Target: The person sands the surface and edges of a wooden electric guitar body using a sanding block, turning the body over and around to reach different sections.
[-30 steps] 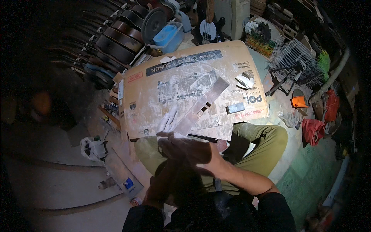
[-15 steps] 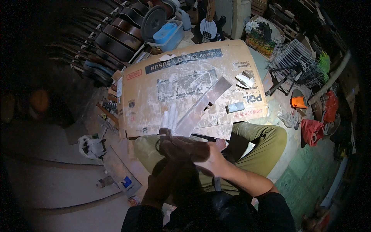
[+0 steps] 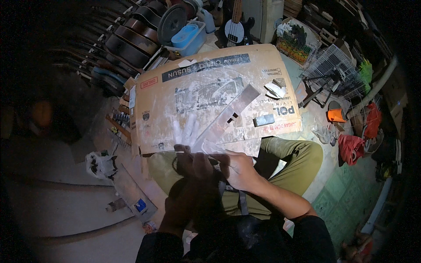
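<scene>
1. Both hands meet above the person's lap. The left hand [image 3: 193, 164] lies in shadow, its fingers curled around the near end of a long grey strip [image 3: 228, 116]; how tight the grip is, I cannot tell.
2. The right hand [image 3: 239, 168] is closed on the same end of the strip from the right side, with the thumb on top.
3. The strip runs away from the hands, up and to the right, over a flattened cardboard sheet [image 3: 175, 92] dusted with white.
4. A small grey block [image 3: 264, 119] lies on the cardboard, to the right of the strip.
5. An orange cup [image 3: 336, 115] stands on the floor, well apart on the right.
</scene>
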### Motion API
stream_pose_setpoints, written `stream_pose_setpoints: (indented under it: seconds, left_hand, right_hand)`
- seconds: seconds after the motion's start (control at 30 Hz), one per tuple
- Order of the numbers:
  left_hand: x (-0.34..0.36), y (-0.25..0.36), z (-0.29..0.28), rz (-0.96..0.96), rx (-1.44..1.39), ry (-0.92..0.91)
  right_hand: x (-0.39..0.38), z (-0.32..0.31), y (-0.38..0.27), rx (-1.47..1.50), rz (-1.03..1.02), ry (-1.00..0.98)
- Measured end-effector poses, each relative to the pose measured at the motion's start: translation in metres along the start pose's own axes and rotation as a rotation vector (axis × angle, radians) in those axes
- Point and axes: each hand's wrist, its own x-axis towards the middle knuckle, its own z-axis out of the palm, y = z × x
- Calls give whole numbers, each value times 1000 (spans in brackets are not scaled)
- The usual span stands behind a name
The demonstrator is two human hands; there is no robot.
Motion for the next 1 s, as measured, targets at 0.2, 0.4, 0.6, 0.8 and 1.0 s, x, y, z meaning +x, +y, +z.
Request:
stream_pose_setpoints:
  seconds: [0.2,0.4,0.6,0.8,1.0]
  left_hand:
    - [-19,-23,-26,224,240,-51]
    - [-24,-32,-37,375,358,-43]
    - [-28,-42,-44,452,427,-31]
    - [-23,-50,-46,508,465,-20]
    - [-22,-56,-52,553,507,-2]
  right_hand:
    - [17,-7,41,-506,18,18]
    - [14,-9,41,-684,22,19]
    - [8,-18,28,-756,-20,-21]
    - [16,-19,34,-858,-12,-19]
    - [37,-33,53,-802,16,166]
